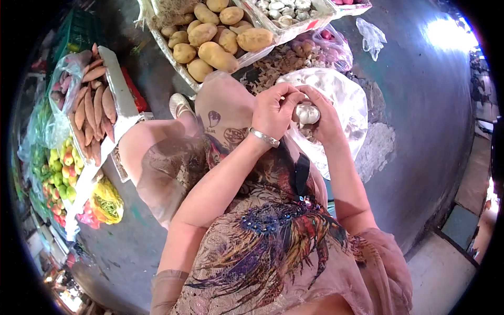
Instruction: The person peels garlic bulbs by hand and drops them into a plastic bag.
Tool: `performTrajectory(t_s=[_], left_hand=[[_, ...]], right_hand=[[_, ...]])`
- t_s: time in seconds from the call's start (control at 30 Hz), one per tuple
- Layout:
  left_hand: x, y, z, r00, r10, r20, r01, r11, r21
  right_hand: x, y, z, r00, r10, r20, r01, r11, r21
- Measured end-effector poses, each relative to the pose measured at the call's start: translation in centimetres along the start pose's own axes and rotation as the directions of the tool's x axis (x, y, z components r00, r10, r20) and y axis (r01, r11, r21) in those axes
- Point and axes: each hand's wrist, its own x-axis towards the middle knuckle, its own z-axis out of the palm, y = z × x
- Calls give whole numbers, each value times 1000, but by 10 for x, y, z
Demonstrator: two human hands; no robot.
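Note:
A white garlic bulb rests in my right hand, whose fingers curl around it. My left hand, with a silver bracelet at the wrist, is closed in a pinch right beside the bulb, its fingertips meeting those of the right hand. What the left fingertips pinch is too small to make out. Below both hands a white plastic bag lies open, its mouth spread wide. Part of the bag's inside is hidden by my hands.
Dry peelings are strewn ahead. Boxes of potatoes and garlic bulbs stand at the front. At left are sweet potatoes, fruit and a yellow bag. A clear bag lies on the floor.

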Motion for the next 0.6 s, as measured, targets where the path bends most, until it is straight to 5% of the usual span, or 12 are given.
performTrajectory(t_s=[0.07, 0.13, 0.23, 0.33, 0.37, 0.4, 0.47, 0.5, 0.53, 0.6], left_hand=[[2, 1, 1, 995, -101, -26, 101, 995, -7], [11, -8, 3, 969, -118, -215, 25, 918, -395], [9, -4, -1, 975, -124, -182, 55, 937, -344], [11, -7, -3, 984, -127, -124, 84, 949, -303], [11, -6, -3, 987, -124, -106, 86, 947, -310], [10, -6, -2, 988, -124, -88, 90, 944, -318], [10, -5, -2, 988, -131, -83, 98, 944, -314], [10, -3, -2, 987, -147, -72, 118, 943, -312], [10, -3, -3, 985, -162, -59, 136, 941, -311], [11, -3, -5, 987, -151, -58, 125, 938, -324]], right_hand=[[0, 3, -6, 976, 216, 22, -216, 956, 197], [23, 25, -40, 946, 286, 150, -315, 921, 228], [54, 43, -61, 928, 354, 117, -362, 783, 506], [108, 25, -46, 829, 384, -405, -93, 811, 578], [125, 14, -55, 834, 378, -402, -90, 811, 578], [138, 0, -73, 945, 321, 64, -206, 432, 878], [144, -19, -68, 893, 21, 449, -449, -3, 893], [133, -37, -41, 982, 36, 187, -177, 534, 827], [125, -47, -26, 993, -103, -57, 118, 892, 435], [128, -15, -48, 997, -77, -16, 78, 960, 268]])
